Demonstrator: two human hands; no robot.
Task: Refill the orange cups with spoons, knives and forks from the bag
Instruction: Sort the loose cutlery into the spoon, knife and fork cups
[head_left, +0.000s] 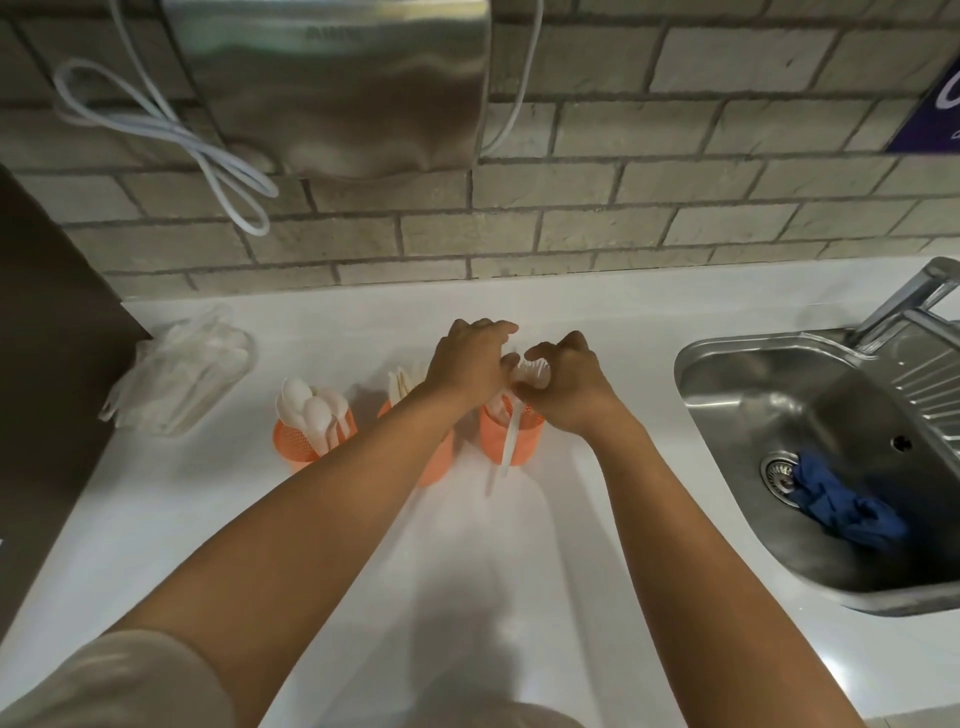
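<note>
Three orange mesh cups stand in a row on the white counter. The left cup (296, 441) holds several white plastic spoons (311, 408). The middle cup (436, 462) is partly hidden by my left forearm and holds white knives (402, 382). Over the right cup (511, 441) my left hand (470, 361) and my right hand (569, 387) meet, both closed around a bunch of white forks (532, 371). One fork handle (509, 441) hangs down the front of that cup. A clear plastic bag (179, 371) with white cutlery inside lies at the far left.
A steel sink (727, 374) with a tap (914, 293) and a blue cloth (841, 506) sits to the right. A brick wall with a steel dispenser (337, 78) and white cable (171, 135) lies behind. A dark box (47, 338) stands at left.
</note>
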